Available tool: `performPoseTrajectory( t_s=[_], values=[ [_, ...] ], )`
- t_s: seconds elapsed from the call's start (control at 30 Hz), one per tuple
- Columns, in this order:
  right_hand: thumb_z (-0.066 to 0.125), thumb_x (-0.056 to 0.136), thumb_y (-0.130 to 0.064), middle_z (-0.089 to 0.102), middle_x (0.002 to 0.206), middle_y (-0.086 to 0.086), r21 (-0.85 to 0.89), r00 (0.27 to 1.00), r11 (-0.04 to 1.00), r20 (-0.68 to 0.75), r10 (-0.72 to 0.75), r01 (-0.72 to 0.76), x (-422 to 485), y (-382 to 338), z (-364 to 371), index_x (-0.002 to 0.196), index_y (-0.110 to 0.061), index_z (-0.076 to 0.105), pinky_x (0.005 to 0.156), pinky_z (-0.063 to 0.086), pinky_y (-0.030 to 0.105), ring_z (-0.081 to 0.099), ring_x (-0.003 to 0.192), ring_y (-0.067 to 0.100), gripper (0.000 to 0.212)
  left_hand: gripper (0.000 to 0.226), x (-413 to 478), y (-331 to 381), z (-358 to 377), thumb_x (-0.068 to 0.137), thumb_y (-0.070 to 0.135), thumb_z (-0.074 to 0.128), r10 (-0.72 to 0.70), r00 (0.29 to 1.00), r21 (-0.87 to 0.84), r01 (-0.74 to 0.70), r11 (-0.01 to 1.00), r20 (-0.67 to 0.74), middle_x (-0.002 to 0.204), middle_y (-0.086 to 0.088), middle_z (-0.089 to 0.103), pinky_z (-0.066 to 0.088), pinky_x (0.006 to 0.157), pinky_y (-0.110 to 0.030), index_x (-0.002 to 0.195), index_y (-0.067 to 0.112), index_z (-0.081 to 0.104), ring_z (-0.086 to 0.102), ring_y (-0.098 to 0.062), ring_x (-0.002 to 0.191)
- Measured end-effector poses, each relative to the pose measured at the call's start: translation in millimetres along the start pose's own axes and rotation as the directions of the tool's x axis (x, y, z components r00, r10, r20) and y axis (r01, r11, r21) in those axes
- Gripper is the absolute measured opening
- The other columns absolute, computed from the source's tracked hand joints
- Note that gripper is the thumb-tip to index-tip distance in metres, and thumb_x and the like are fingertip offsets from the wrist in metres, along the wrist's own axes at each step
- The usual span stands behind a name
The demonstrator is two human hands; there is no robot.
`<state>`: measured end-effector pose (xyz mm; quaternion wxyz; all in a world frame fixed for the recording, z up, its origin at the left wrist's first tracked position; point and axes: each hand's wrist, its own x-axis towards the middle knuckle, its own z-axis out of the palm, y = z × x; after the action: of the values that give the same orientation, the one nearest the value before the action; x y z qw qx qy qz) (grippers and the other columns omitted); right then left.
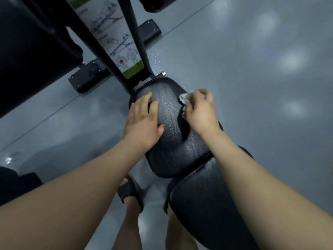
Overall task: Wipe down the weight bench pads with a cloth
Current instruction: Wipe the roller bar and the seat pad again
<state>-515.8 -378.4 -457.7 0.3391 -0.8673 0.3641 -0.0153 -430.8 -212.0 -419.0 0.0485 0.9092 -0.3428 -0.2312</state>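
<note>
Now, left hand (142, 120) flat, fingers straight, on black textured vinyl seat pad (173, 141), right hand (200, 110) clutching crumpled pale cloth (183, 100) at pad's edge, white-and-green diagram sticker (115, 37) writing unreadable.

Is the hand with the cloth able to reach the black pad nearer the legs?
Probably yes. The right hand grips the cloth at the edge of the far pad, and its forearm passes right above the near pad, with nothing visible lying on it.
</note>
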Motion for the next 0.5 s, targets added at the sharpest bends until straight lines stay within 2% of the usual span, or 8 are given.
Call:
performPoseTrajectory(
  t_s=[0.13, 0.17, 0.23, 0.37, 0.5],
  values=[
    [0.057, 0.094, -0.012, 0.061, 0.115, 0.010, 0.002, 0.985, 0.988, 0.075, -0.154, 0.154, 24.9, -14.8, 14.7, 0.112, -0.017, 0.065, 0.086, 0.033, 0.026, 0.054, 0.105, 0.036, 0.021, 0.117, 27.5, 18.8, -4.2, 0.083, 0.057, 0.074, 0.015, 0.992, 0.127, -0.031, 0.991, 0.127, 0.169, -0.009, -0.012, 0.000, 0.127, -0.046, 0.161, 0.011, 0.000, -0.010, -0.027, 0.156],
    [0.056, 0.094, -0.013, 0.062, 0.113, 0.010, -0.007, 0.985, 0.988, 0.072, -0.156, 0.157, 24.0, -7.3, 13.8, 0.113, -0.016, 0.067, 0.084, 0.032, 0.025, 0.053, 0.103, 0.036, 0.022, 0.124, 33.4, 24.4, -0.9, 0.080, 0.060, 0.075, 0.003, 0.983, 0.168, -0.034, 0.985, 0.181, 0.168, -0.009, -0.017, -0.001, 0.126, -0.047, 0.161, 0.010, -0.005, -0.015, -0.027, 0.155],
    [0.055, 0.095, -0.015, 0.061, 0.112, 0.012, -0.034, 0.991, 0.991, 0.047, -0.126, 0.128, 13.7, 13.7, 8.9, 0.111, -0.013, 0.069, 0.084, 0.038, 0.028, 0.052, 0.102, 0.037, 0.022, 0.135, 39.0, 30.1, 6.8, 0.076, 0.064, 0.077, -0.031, 0.969, 0.249, -0.032, 0.968, 0.243, 0.166, -0.009, -0.025, -0.001, 0.126, -0.047, 0.159, 0.009, -0.014, -0.021, -0.028, 0.154],
    [0.054, 0.099, -0.028, 0.058, 0.116, 0.007, -0.141, 0.999, 0.989, 0.019, -0.049, 0.051, -13.5, 42.3, -3.1, 0.111, -0.016, 0.067, 0.081, 0.049, 0.041, 0.047, 0.104, 0.035, 0.022, 0.140, 40.8, 31.5, 19.2, 0.075, 0.062, 0.078, -0.076, 0.969, 0.321, -0.004, 0.947, 0.236, 0.164, -0.008, -0.030, -0.006, 0.125, -0.047, 0.156, 0.009, -0.022, -0.025, -0.029, 0.152],
    [0.053, 0.096, -0.017, 0.060, 0.116, 0.011, -0.001, 0.998, 0.998, 0.008, -0.065, 0.065, 5.4, 25.9, 3.7, 0.117, -0.015, 0.070, 0.090, 0.048, 0.039, 0.049, 0.108, 0.037, 0.027, 0.139, 41.2, 32.1, 26.1, 0.076, 0.061, 0.076, -0.079, 0.972, 0.346, -0.002, 0.938, 0.220, 0.164, -0.011, -0.030, -0.007, 0.125, -0.048, 0.156, 0.007, -0.023, -0.025, -0.031, 0.152]
  ],
)
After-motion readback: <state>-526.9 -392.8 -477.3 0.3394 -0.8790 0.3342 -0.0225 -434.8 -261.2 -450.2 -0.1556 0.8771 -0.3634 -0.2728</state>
